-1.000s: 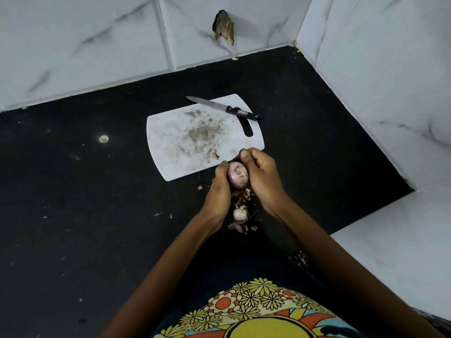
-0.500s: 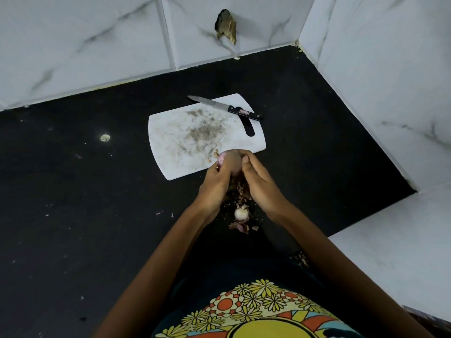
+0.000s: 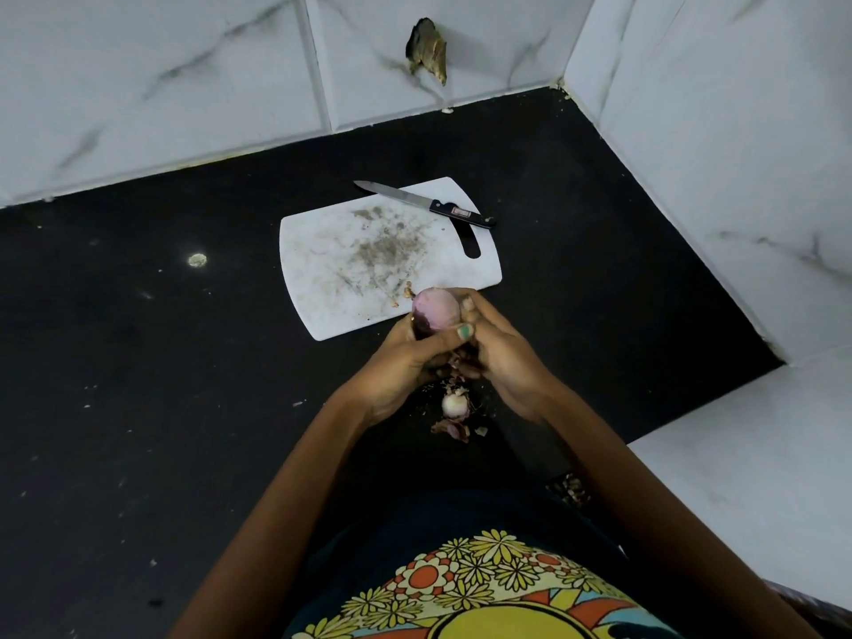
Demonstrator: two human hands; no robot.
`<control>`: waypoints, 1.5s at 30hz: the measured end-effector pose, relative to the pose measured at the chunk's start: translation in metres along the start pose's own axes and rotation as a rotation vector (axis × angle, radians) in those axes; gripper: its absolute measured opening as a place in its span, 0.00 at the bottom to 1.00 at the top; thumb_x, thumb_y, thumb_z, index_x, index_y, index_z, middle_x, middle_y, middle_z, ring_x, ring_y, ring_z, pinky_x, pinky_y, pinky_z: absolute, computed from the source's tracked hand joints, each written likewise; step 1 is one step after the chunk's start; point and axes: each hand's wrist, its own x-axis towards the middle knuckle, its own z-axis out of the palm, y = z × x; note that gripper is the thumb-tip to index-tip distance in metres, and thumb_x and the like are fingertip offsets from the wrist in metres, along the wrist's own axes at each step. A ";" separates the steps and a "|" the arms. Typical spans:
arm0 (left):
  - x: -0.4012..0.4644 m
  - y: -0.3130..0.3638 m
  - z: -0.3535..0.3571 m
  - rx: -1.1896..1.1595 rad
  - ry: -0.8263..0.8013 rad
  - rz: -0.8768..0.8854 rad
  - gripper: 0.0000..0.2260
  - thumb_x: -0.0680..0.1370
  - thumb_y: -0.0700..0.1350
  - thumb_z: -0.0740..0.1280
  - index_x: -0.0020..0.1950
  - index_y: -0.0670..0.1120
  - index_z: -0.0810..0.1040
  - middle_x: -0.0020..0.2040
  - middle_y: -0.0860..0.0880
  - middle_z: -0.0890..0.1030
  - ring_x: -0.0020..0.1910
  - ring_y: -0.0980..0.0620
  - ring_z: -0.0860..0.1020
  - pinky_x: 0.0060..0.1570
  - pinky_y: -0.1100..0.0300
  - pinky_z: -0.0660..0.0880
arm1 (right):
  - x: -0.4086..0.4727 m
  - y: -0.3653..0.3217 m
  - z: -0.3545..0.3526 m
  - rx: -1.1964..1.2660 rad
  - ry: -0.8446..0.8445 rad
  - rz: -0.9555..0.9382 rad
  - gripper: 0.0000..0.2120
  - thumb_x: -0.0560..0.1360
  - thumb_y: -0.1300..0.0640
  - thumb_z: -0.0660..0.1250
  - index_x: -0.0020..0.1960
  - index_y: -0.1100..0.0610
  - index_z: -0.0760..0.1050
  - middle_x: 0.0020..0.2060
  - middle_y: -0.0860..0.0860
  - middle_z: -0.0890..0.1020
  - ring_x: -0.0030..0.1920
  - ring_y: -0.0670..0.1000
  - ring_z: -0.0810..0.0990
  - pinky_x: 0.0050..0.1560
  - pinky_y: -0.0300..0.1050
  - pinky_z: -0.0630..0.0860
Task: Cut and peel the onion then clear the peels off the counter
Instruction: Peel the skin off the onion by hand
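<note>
Peeling step in hand. Left hand [image 3: 405,357] and right hand [image 3: 500,357] both clamped on the onion [image 3: 437,308], held over the cutting board's [image 3: 322,251] near edge. Peels [image 3: 454,424] lie on the counter [image 3: 138,362] below; one pale lump among them, probably a cut end. Knife [image 3: 426,205] idle at the board's far edge. Next: strip remaining skin, then gather peels.

White marbled tile walls [image 3: 152,71], seemingly chipped
</note>
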 end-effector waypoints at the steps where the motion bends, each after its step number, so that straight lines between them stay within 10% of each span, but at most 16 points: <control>1: 0.000 -0.001 -0.001 0.009 0.013 0.002 0.06 0.77 0.32 0.63 0.48 0.41 0.76 0.34 0.50 0.83 0.32 0.55 0.81 0.36 0.64 0.78 | 0.000 -0.001 -0.001 0.005 -0.001 0.007 0.13 0.83 0.55 0.51 0.55 0.49 0.74 0.52 0.50 0.80 0.50 0.45 0.79 0.39 0.33 0.73; 8: 0.001 0.002 -0.003 0.071 0.065 0.011 0.07 0.77 0.44 0.66 0.54 0.48 0.75 0.37 0.57 0.82 0.34 0.61 0.80 0.35 0.69 0.74 | 0.001 -0.006 -0.004 0.006 -0.014 -0.011 0.16 0.83 0.53 0.50 0.60 0.53 0.75 0.55 0.52 0.81 0.52 0.46 0.81 0.46 0.35 0.76; 12: 0.004 -0.004 -0.004 0.162 0.205 0.062 0.16 0.71 0.61 0.67 0.54 0.55 0.77 0.51 0.53 0.82 0.51 0.56 0.80 0.53 0.60 0.74 | 0.001 -0.007 0.001 -0.041 -0.023 -0.047 0.16 0.79 0.44 0.53 0.58 0.46 0.75 0.58 0.49 0.80 0.59 0.45 0.79 0.58 0.42 0.74; 16: 0.001 -0.002 0.006 0.212 0.374 0.153 0.09 0.79 0.54 0.59 0.46 0.52 0.76 0.42 0.56 0.79 0.40 0.68 0.77 0.43 0.72 0.70 | 0.002 0.002 0.005 -0.145 -0.083 -0.107 0.15 0.77 0.41 0.58 0.63 0.37 0.71 0.66 0.47 0.73 0.69 0.47 0.68 0.71 0.54 0.65; 24: 0.003 -0.004 0.004 0.314 0.347 0.224 0.13 0.80 0.52 0.56 0.56 0.47 0.74 0.50 0.52 0.79 0.47 0.66 0.77 0.46 0.73 0.72 | 0.005 -0.004 -0.006 -0.228 -0.016 -0.251 0.21 0.71 0.58 0.71 0.63 0.48 0.73 0.58 0.57 0.77 0.59 0.50 0.78 0.64 0.48 0.74; 41: 0.007 -0.002 -0.008 0.305 0.494 0.234 0.21 0.83 0.52 0.46 0.41 0.44 0.73 0.37 0.46 0.76 0.38 0.51 0.75 0.40 0.56 0.71 | 0.003 0.011 0.010 -0.212 0.081 -0.306 0.27 0.69 0.70 0.72 0.66 0.60 0.72 0.50 0.53 0.72 0.49 0.49 0.80 0.40 0.39 0.81; 45: 0.001 -0.004 -0.001 0.299 0.481 0.204 0.24 0.84 0.54 0.43 0.43 0.50 0.76 0.39 0.52 0.79 0.36 0.67 0.79 0.39 0.73 0.73 | 0.004 0.007 0.006 -0.251 0.048 -0.288 0.27 0.70 0.65 0.73 0.67 0.58 0.72 0.54 0.56 0.76 0.56 0.50 0.80 0.56 0.42 0.78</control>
